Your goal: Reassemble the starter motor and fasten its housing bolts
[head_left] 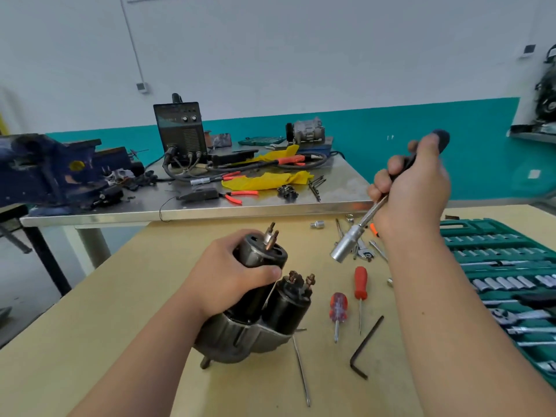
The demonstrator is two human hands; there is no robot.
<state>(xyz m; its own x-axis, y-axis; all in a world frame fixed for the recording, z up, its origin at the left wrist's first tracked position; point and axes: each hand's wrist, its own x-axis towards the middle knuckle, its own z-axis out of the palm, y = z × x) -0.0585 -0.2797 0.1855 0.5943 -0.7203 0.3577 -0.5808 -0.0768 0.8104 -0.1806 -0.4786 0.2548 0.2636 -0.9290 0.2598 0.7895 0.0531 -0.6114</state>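
Observation:
The starter motor (264,314) stands tilted on the wooden table (120,341), its dark cylinder and black solenoid (290,299) pointing up and away. My left hand (228,272) grips the top of the motor cylinder, just below its copper terminals. My right hand (412,188) holds a black-handled socket driver (346,245) raised above the table to the right of the motor. Its silver socket end points down and left, apart from the motor. A long thin housing bolt (301,371) lies on the table beside the motor's base.
Two red-handled screwdrivers (359,290), a black hex key (365,347) and small wrenches (365,251) lie to the right of the motor. A green socket set case (511,275) lies open at far right. Behind is a steel bench (210,206) with a blue vise (45,170), a welder and pliers.

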